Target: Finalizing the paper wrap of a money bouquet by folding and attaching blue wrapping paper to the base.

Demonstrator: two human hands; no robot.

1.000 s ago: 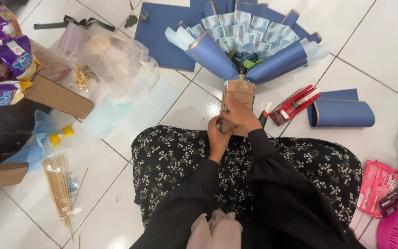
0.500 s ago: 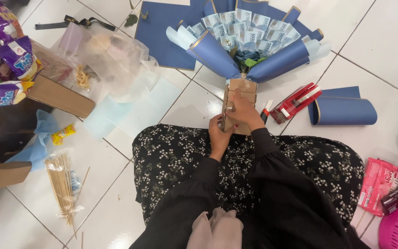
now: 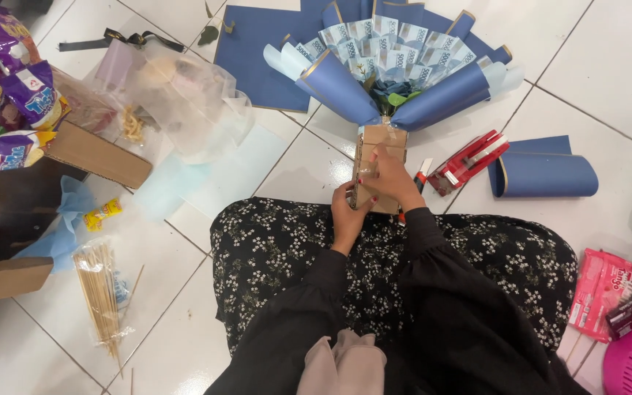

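A bouquet of folded banknotes [image 3: 382, 44] wrapped in blue paper cones [image 3: 338, 84] lies on the white tiled floor in front of my lap. Its handle is a brown cardboard block [image 3: 382, 139]. My left hand [image 3: 347, 212] grips the lower left edge of that block. My right hand [image 3: 390, 179] lies on top of the block, fingers pressed onto its face. Both sleeves are black, and my lap is covered in black cloth with small white flowers [image 3: 279, 241].
A red tape dispenser [image 3: 469, 161] and a rolled blue sheet [image 3: 546, 174] lie to the right. Flat blue paper [image 3: 257, 51], clear plastic bags [image 3: 177, 95], snack packets [image 3: 9, 80], a cardboard box [image 3: 96, 155] and wooden skewers [image 3: 100, 292] sit left. Pink packets [image 3: 603, 292] lie at lower right.
My right hand has shifted slightly up the cardboard handle and pressed flat on it. The bouquet and my left hand have stayed about where they were.
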